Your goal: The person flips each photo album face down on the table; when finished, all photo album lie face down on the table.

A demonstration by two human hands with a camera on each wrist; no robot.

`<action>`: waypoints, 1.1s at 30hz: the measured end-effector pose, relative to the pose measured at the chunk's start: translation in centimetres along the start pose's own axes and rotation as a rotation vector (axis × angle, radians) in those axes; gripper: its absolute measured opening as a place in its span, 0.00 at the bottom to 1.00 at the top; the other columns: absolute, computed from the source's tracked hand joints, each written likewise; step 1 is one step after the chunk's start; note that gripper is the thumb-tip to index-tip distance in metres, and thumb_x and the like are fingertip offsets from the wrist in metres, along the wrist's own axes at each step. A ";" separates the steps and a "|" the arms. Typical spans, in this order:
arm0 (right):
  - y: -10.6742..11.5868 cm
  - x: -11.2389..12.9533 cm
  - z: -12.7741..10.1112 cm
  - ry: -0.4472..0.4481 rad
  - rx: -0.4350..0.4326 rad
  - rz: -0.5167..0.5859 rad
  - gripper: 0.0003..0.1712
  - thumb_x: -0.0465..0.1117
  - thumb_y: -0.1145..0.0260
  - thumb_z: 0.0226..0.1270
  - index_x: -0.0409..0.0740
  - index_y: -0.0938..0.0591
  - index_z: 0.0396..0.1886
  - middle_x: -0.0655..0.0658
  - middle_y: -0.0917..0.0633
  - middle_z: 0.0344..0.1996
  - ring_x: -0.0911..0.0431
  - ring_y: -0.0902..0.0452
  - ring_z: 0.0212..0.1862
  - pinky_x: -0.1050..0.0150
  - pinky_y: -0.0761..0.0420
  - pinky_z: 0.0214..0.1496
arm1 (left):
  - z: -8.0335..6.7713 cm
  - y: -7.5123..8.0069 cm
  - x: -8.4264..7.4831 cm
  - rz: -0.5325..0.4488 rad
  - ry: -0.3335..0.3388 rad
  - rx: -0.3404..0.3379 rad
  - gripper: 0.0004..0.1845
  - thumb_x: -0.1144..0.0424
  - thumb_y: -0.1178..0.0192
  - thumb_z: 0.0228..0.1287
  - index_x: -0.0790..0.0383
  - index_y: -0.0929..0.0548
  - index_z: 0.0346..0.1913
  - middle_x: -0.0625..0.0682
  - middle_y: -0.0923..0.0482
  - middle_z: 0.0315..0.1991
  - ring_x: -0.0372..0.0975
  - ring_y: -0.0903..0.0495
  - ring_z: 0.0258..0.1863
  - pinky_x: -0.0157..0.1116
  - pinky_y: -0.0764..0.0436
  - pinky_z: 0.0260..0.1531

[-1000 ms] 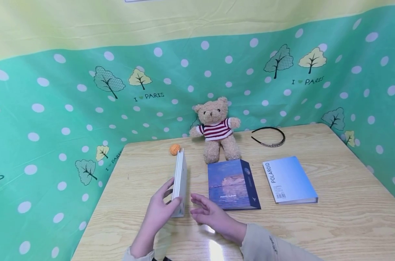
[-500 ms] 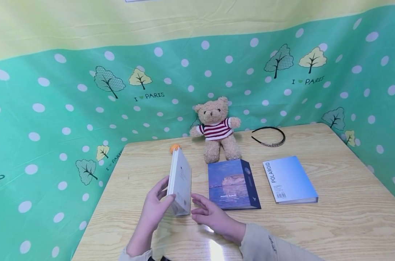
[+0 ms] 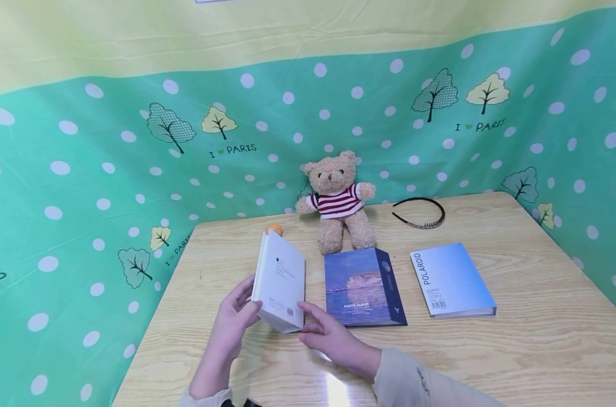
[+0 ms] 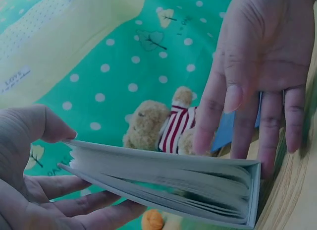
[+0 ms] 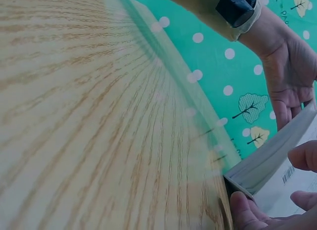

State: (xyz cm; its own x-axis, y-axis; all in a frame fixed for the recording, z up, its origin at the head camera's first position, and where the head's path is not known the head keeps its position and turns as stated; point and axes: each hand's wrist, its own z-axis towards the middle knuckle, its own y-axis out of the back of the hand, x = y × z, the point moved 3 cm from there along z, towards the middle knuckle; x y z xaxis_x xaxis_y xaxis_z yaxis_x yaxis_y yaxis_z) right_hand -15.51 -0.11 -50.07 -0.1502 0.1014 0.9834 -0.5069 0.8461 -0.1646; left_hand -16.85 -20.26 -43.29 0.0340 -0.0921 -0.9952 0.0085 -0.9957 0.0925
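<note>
Left hand (image 3: pixel 235 314) pinches the white book (image 3: pixel 281 281), tilted on its spine near the table's (image 3: pixel 516 350) left edge; right hand (image 3: pixel 328 333) fingers spread beneath. Loose support risks toppling.

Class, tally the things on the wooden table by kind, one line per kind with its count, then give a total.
Books or albums: 3 (white book held in both hands, photo album, Polaroid album)
Teddy bears: 1
Headbands: 1
Orange balls: 1
Total: 6
</note>
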 end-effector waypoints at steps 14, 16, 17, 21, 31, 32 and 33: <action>0.1 -0.1 0.4 0.004 -0.076 -0.031 0.41 0.28 0.40 0.68 0.44 0.44 0.77 0.32 0.33 0.66 0.48 0.22 0.42 0.70 0.24 0.33 | 0.3 1.2 1.1 -0.110 0.076 0.005 0.32 0.77 0.55 0.61 0.70 0.39 0.71 0.68 0.33 0.66 0.44 0.20 0.51 0.40 0.17 0.43; 0.1 -0.1 0.5 0.004 -0.091 -0.042 0.40 0.28 0.39 0.68 0.45 0.43 0.77 0.33 0.35 0.68 0.51 0.23 0.38 0.71 0.25 0.31 | 0.2 1.2 1.1 -0.117 0.081 0.007 0.32 0.77 0.56 0.62 0.71 0.40 0.72 0.69 0.34 0.66 0.43 0.20 0.50 0.40 0.18 0.44; 0.1 -0.2 0.6 0.003 -0.096 -0.049 0.40 0.29 0.39 0.68 0.45 0.42 0.77 0.33 0.35 0.67 0.53 0.24 0.36 0.71 0.25 0.30 | 0.2 1.3 1.1 -0.121 0.082 0.010 0.32 0.77 0.56 0.62 0.71 0.40 0.72 0.69 0.34 0.66 0.43 0.20 0.50 0.41 0.18 0.44; 0.2 -0.3 0.7 -0.005 -0.097 -0.052 0.38 0.29 0.40 0.68 0.44 0.40 0.76 0.33 0.35 0.68 0.55 0.26 0.33 0.71 0.26 0.29 | 0.1 1.4 1.0 -0.128 0.089 0.017 0.32 0.76 0.56 0.62 0.70 0.40 0.72 0.69 0.35 0.67 0.41 0.19 0.48 0.41 0.18 0.44; 0.4 -0.3 0.9 0.001 -0.098 -0.048 0.37 0.30 0.40 0.68 0.44 0.39 0.75 0.33 0.43 0.73 0.45 0.19 0.43 0.69 0.22 0.32 | 0.2 1.9 1.4 -0.126 0.141 0.013 0.37 0.76 0.57 0.62 0.60 0.46 0.76 0.68 0.34 0.66 0.48 0.19 0.50 0.46 0.19 0.46; 0.5 -0.3 0.9 0.003 -0.103 -0.052 0.37 0.30 0.40 0.68 0.45 0.38 0.75 0.32 0.44 0.73 0.45 0.19 0.44 0.69 0.21 0.32 | 0.2 1.9 1.5 -0.125 0.145 0.011 0.37 0.76 0.57 0.62 0.59 0.46 0.76 0.68 0.34 0.66 0.50 0.20 0.51 0.47 0.19 0.47; 0.5 -0.3 0.9 0.001 -0.109 -0.057 0.37 0.31 0.39 0.68 0.46 0.38 0.75 0.32 0.44 0.73 0.45 0.19 0.44 0.68 0.20 0.33 | 0.2 1.9 1.6 -0.118 0.147 0.011 0.37 0.76 0.57 0.62 0.58 0.46 0.76 0.68 0.34 0.66 0.50 0.20 0.52 0.48 0.19 0.47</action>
State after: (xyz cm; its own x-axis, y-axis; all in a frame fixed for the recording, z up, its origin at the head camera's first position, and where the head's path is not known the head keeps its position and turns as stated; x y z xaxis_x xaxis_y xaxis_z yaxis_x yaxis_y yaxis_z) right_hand -16.46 -0.23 -50.55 -0.1226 0.0520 0.9911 -0.4192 0.9025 -0.0992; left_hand -16.94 -22.32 -44.67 0.1789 0.0271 -0.9835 0.0098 -0.9996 -0.0258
